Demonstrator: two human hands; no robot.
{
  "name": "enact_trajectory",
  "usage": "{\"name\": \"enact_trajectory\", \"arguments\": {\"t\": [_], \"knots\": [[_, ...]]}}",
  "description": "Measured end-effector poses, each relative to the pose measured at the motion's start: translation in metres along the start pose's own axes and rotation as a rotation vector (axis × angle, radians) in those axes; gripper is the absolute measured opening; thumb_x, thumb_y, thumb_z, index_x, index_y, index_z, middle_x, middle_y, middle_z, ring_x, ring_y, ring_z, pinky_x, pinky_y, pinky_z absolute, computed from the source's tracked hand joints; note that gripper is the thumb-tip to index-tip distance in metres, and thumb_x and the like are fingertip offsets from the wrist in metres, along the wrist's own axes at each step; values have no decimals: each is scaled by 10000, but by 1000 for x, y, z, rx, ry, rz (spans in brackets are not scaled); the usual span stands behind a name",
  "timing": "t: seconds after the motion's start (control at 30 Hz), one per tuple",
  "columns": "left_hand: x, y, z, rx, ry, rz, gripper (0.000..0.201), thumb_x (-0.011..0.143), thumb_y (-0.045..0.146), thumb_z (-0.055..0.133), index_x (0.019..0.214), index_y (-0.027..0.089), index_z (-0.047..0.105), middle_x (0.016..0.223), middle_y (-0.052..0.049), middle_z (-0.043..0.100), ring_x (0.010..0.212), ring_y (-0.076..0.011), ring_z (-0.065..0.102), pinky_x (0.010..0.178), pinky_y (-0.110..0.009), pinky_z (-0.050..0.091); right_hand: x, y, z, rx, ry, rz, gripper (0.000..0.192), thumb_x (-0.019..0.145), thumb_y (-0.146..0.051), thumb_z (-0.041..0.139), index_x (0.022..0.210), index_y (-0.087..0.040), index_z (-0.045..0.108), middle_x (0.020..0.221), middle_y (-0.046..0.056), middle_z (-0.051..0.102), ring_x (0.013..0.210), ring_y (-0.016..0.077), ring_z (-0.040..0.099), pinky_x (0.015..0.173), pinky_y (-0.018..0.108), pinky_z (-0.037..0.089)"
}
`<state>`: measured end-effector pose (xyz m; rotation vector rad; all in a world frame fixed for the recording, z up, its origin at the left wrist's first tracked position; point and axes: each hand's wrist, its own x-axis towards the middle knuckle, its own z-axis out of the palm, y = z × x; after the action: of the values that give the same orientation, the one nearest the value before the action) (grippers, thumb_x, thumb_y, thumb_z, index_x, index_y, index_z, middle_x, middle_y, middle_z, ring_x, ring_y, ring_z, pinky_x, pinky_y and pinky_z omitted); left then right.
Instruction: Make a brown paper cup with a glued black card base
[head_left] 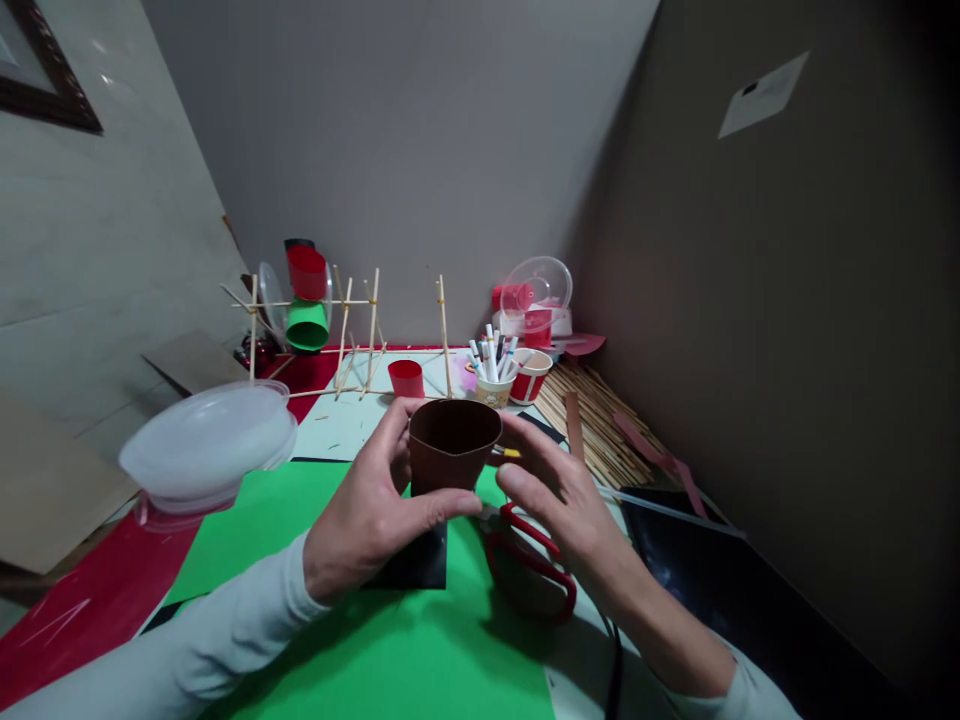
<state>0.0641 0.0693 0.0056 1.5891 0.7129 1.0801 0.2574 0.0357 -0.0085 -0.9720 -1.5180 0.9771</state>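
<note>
A brown paper cup (452,443) is held upright above the green sheet (390,640). My left hand (375,510) wraps its left side, thumb across the base and fingers behind the rim. My right hand (559,495) touches its right side with fingers spread. Under the cup lies a small black square of paper (420,565). Red-handled scissors (532,565) lie on the sheet just below my right hand.
A stack of clear plastic lids (210,440) sits at left. At the back stand a wooden stick frame (352,335) carrying red and green cups, a red cup (406,378), a cup of markers (495,372) and clear containers (534,295). Bamboo sticks (600,420) lie at right beside a black tablet (712,570).
</note>
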Motion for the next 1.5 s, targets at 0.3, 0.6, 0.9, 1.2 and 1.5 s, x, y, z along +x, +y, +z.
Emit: {"name": "enact_trajectory", "arguments": {"t": [0.3, 0.6, 0.9, 1.2, 1.5], "knots": [[-12, -24, 21, 201, 44, -7, 509, 769, 200, 804, 1210, 235, 552, 1188, -31, 705, 1022, -196, 684, 888, -295, 543, -9, 1, 23, -67, 73, 3, 742, 818, -417, 802, 1473, -265, 489, 1486, 30, 601, 1387, 224, 536, 1160, 383, 429], [-7, -5, 19, -115, -133, -199, 494, 673, 160, 901, 1129, 230, 723, 1094, 10, 785, 997, -175, 725, 839, -198, 561, -3, -8, 17, 170, 60, 19, 505, 735, -204, 865, 1196, -288, 675, 1170, -66, 790, 1087, 134, 736, 971, 229, 568], [-7, -2, 13, -130, -166, -297, 370, 759, 256, 854, 1116, 246, 756, 900, 7, 755, 793, -140, 673, 647, -192, 522, -5, -10, 18, 216, 108, 68, 326, 771, -200, 848, 1065, -310, 758, 1069, -73, 810, 1004, 146, 766, 898, 227, 604], [-9, -2, 12, -61, -171, -372, 232, 771, 394, 818, 862, 192, 748, 670, 12, 598, 651, -146, 583, 541, -219, 454, -4, -10, 18, 144, 118, 29, 203, 782, -224, 831, 968, -297, 793, 1000, -55, 808, 968, 177, 760, 861, 274, 610], [-5, -15, 19, -194, -213, -178, 676, 659, 151, 907, 1274, 240, 641, 1287, -38, 723, 1158, -255, 682, 988, -306, 559, -8, -5, 20, 120, 65, 49, 831, 705, -256, 895, 1421, -335, 481, 1466, 12, 611, 1285, 247, 632, 1074, 383, 533]]}}
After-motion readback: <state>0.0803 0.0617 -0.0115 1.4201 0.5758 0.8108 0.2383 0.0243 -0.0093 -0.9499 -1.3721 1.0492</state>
